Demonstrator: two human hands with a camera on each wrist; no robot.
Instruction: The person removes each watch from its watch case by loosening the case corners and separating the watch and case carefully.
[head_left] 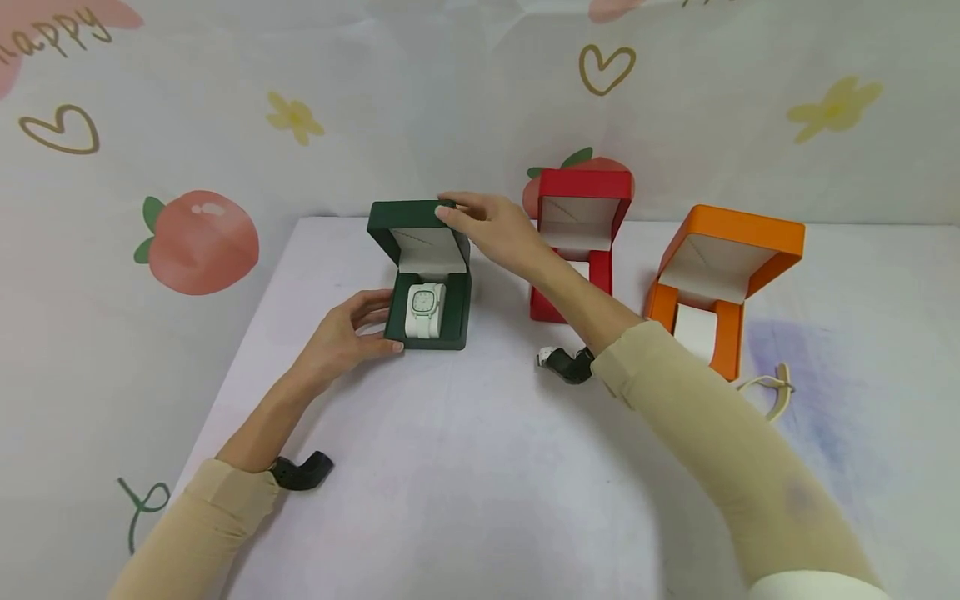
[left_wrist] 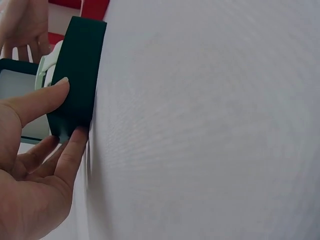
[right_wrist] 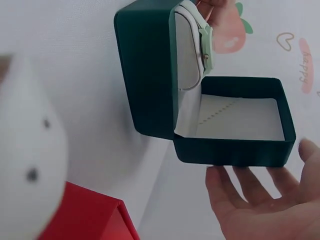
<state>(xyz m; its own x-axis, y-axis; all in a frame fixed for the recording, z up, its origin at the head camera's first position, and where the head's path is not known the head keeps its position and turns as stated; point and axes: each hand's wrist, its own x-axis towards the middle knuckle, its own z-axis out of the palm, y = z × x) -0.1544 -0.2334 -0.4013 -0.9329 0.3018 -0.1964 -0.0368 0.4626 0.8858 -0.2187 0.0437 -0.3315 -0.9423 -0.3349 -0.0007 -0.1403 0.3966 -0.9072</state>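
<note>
A dark green watch box [head_left: 427, 344] stands with its lid raised on the white table. Inside, a pale watch with a squarish dial [head_left: 423, 302] is wrapped round a white cushion. My left hand [head_left: 341, 337] grips the box base at its left side, the thumb on the front face and the other fingers round the side, as the left wrist view shows. At the lid's right upper corner, my right hand [head_left: 495, 229] holds the lid [right_wrist: 230, 150] with thumb and fingertips.
To the right stand a red box [head_left: 585, 183] and an orange box [head_left: 750, 223], both with raised lids and white cushions. My right forearm passes in front of the red one. A cream strap [head_left: 782, 392] lies by the orange box. Behind the table hangs a printed cloth [head_left: 450, 108].
</note>
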